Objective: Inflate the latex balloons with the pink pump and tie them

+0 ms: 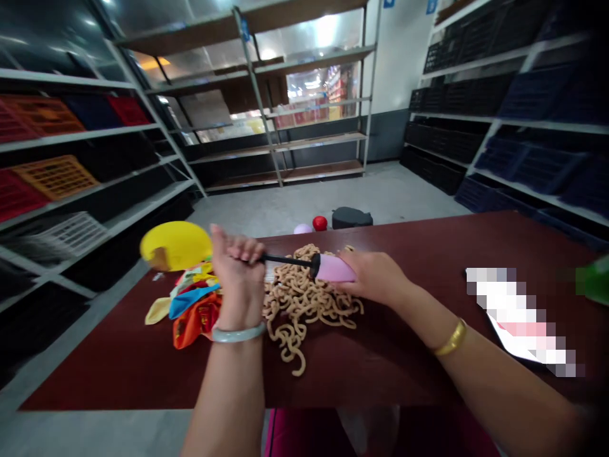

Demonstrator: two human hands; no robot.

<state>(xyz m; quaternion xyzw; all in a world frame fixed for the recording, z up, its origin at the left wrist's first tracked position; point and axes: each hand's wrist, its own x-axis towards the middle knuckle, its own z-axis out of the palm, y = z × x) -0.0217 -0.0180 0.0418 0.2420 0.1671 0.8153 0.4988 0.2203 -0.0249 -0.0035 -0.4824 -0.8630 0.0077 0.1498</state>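
My left hand (238, 266) is closed in a fist around the black handle rod (285, 260) of a hand pump. My right hand (373, 276) wraps the pump's pink barrel (333, 269), held level above the table. A yellow balloon (176, 246), partly inflated, sits just left of my left hand at the pump's end. Under both hands lies a tangled tan cord pile (304, 304). Several flat, uninflated balloons (193, 311) in blue, orange, yellow and red lie beside my left wrist.
The dark red table (404, 355) holds a blurred-out flat item (518, 317) at the right and a green object (594, 279) at the right edge. On the floor beyond are a red ball (320, 223), a pale balloon (302, 228) and a dark bag (351, 218). Shelving racks surround the space.
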